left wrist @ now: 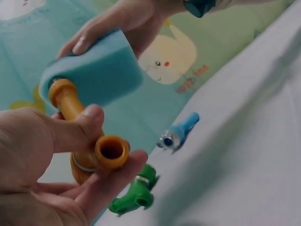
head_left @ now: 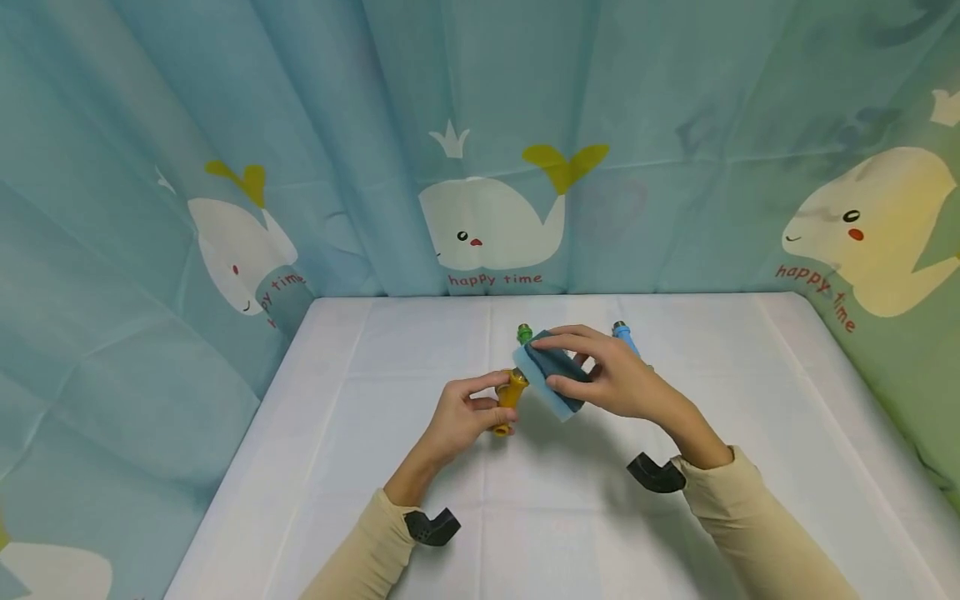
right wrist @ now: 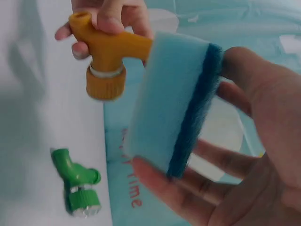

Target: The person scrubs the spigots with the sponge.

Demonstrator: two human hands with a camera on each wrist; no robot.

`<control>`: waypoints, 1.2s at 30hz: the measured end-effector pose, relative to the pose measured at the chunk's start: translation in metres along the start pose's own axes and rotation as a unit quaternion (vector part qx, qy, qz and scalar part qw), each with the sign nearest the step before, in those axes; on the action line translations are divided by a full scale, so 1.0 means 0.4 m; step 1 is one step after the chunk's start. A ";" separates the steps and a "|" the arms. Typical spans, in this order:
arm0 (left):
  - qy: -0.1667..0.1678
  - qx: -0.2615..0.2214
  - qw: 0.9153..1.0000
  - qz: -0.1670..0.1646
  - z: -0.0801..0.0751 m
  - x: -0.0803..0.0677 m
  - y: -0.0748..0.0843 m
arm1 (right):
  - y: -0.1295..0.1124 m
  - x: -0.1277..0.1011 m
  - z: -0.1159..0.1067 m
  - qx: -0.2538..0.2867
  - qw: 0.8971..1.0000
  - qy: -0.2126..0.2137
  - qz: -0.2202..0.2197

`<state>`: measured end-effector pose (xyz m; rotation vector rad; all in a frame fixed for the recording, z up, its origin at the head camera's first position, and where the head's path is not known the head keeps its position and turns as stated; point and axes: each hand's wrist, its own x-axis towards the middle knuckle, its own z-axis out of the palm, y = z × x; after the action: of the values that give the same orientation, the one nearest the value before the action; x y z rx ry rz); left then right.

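Observation:
My left hand [head_left: 463,414] holds an orange plastic faucet [head_left: 510,398] between thumb and fingers above the white table. In the left wrist view, its open round spout mouth faces the camera. With my right hand [head_left: 621,377] I grip a sponge [right wrist: 167,89], light blue with a dark blue scouring layer along one side. My right thumb and fingers hold that sponge at its edges. The sponge's light blue face presses against one end of the faucet, hiding the tip; it dents around it in the left wrist view.
Beyond my hands, a green faucet [left wrist: 136,190] lies on the white table [head_left: 360,467]. Farther right is a blue faucet [left wrist: 178,132], partly behind my right hand in the head view. A curtain [head_left: 345,150] with whale prints hangs around the table's back and sides.

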<state>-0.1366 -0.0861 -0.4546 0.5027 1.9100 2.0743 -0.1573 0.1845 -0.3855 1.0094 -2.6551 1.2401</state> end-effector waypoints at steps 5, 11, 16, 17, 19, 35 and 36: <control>0.020 0.011 1.000 -0.007 -0.002 -0.003 -0.002 | 0.011 -0.003 0.000 -0.009 1.000 0.017 -0.001; 0.044 0.012 0.999 -0.006 -0.002 -0.003 0.003 | 0.008 0.000 0.001 0.020 1.000 -0.006 -0.001; 0.045 0.008 0.999 -0.009 -0.004 -0.003 0.003 | 0.011 -0.005 -0.001 0.007 1.000 0.003 0.007; 0.042 0.013 0.999 -0.007 -0.004 -0.003 0.004 | 0.009 -0.004 -0.001 0.009 1.000 -0.001 0.004; 0.038 0.023 0.999 0.001 -0.006 -0.002 0.005 | 0.008 -0.002 -0.004 0.009 1.000 -0.013 -0.002; -0.018 -0.022 0.999 0.031 -0.012 -0.001 -0.007 | -0.011 0.006 -0.017 -0.015 1.000 -0.014 -0.002; -0.021 -0.023 0.999 0.029 -0.012 -0.002 -0.008 | -0.012 0.007 -0.019 -0.015 1.000 -0.015 -0.001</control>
<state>-0.1381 -0.0906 -0.4580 0.5935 1.8394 2.1212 -0.1584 0.1863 -0.3763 1.0339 -2.6855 1.1902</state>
